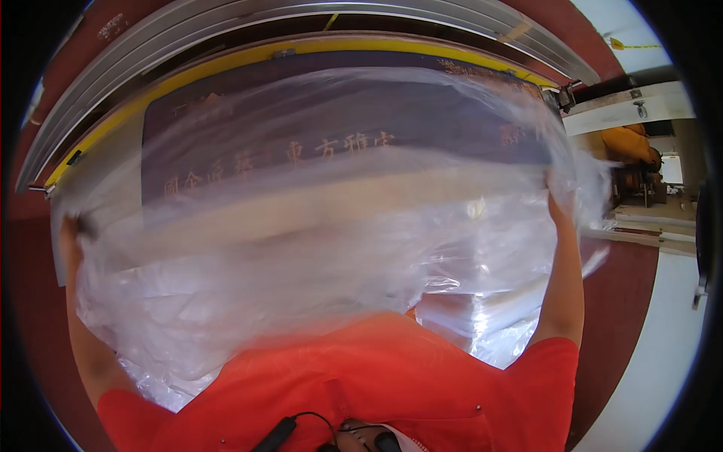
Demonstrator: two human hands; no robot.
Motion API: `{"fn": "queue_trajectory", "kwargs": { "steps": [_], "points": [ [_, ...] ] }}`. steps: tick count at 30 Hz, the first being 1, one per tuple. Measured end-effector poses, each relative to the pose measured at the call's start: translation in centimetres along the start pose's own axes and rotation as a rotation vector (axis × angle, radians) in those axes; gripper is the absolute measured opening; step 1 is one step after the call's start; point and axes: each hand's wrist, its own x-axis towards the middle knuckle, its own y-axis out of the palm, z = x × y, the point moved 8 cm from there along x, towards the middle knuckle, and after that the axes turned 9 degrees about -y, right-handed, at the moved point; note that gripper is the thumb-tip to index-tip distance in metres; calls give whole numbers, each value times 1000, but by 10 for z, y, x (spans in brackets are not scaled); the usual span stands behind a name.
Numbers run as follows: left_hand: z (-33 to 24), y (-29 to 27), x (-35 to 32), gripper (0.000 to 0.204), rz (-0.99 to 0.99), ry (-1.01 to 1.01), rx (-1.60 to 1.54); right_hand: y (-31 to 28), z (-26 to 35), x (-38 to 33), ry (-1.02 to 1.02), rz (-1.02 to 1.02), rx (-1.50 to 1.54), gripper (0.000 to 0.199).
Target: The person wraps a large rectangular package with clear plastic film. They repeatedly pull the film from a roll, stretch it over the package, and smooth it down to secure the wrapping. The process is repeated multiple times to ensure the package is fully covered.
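Observation:
A large clear plastic sheet (316,256) spreads wide between my outstretched arms, its middle smeared by motion. My left hand (73,226) grips its left side, the fingers partly blurred. At the right edge my right hand (556,197) is closed on the sheet, with plastic partly covering the fingers. Beneath the film lies a dark blue-grey flat panel (316,102) with gold writing and small gold drawings. The sheet covers much of this panel and a pale band nearer me. Its near folds bunch up against my red shirt.
A yellow strip (248,59) with small metal clips runs along the panel's far edge. Beyond it curve grey metal rails (226,24). The floor (621,309) is dark red, with a white wall at the right. Machinery with an orange-yellow part (631,145) stands farther off right.

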Motion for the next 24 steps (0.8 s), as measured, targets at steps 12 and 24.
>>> {"fn": "queue_trajectory", "kwargs": {
  "steps": [12,24],
  "points": [
    [141,-10,-113,37,403,-1032,401,-48,79,-71,77,-344,-143,28],
    [54,52,36,32,269,-725,94,-40,-33,133,427,-260,-252,47]
  ]
}}
